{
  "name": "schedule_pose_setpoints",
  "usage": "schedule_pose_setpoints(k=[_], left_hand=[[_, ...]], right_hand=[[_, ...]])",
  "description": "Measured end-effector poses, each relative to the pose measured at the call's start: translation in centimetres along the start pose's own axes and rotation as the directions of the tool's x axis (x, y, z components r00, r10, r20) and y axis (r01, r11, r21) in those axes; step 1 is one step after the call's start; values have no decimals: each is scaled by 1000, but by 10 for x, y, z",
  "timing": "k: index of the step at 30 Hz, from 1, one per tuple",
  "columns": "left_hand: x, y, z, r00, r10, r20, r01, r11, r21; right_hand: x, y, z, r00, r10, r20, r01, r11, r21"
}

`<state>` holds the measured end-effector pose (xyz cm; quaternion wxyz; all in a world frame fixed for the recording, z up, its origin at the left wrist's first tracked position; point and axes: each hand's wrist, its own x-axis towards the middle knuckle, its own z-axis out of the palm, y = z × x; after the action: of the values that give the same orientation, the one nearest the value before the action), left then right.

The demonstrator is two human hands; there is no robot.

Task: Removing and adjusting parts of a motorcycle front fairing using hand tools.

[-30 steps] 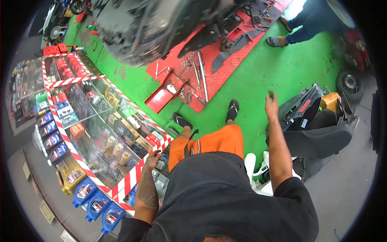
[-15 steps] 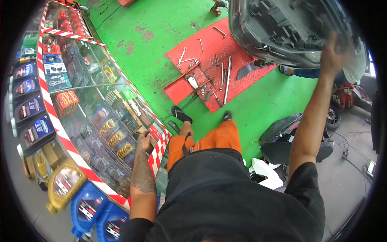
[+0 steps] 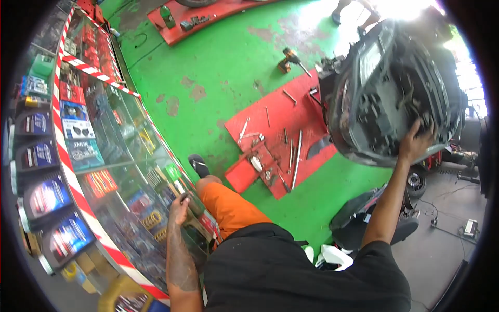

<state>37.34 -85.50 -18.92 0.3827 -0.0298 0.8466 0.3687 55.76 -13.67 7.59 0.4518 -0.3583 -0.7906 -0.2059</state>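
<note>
My left hand (image 3: pixel 179 209) is closed beside the glass display case (image 3: pixel 125 179), with a small dark thing (image 3: pixel 184 197) showing at its fingertips; I cannot make out what it is. My right arm reaches far to the right. The right hand (image 3: pixel 414 144) lies with fingers spread against a large black, hollow plastic body (image 3: pixel 384 117), which looks like a stripped motorbike part. Dark fittings and a clear panel show inside it. To its left is a red metal platform (image 3: pixel 312 125) holding wrenches (image 3: pixel 244 130), a long metal bar (image 3: pixel 297 160) and sockets.
A cordless impact driver (image 3: pixel 285 61) lies on the green floor (image 3: pixel 208 67). Black and blue bottles (image 3: pixel 67 236) line the case's left side. A black motorbike seat (image 3: pixel 392 230) and white panel (image 3: pixel 335 256) lie at right. Another person's legs (image 3: pixel 358 15) show at the far end.
My view has shifted forward as I step ahead. The right hand, blurred before at the body's edge, now rests on it. A small dark thing shows at my left fingertips.
</note>
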Motion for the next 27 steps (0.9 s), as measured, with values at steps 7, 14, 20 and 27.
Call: schedule_pose_setpoints(k=[7,14,20,27], left_hand=[[113,38,-77,998,-31,56,44,964,-261],[264,51,-160,964,-164,211,67,913,401],[410,170,-220,982,-154,111,142,984,109],[588,383,-229,955,155,253,-251,875,414]], right_hand=[[-10,22,-6,982,164,-98,-178,971,-162],[-26,38,-16,842,465,-274,-540,733,-415],[0,-23,-7,743,656,-128,-607,582,-541],[53,-64,-23,643,654,-399,-765,522,-378]])
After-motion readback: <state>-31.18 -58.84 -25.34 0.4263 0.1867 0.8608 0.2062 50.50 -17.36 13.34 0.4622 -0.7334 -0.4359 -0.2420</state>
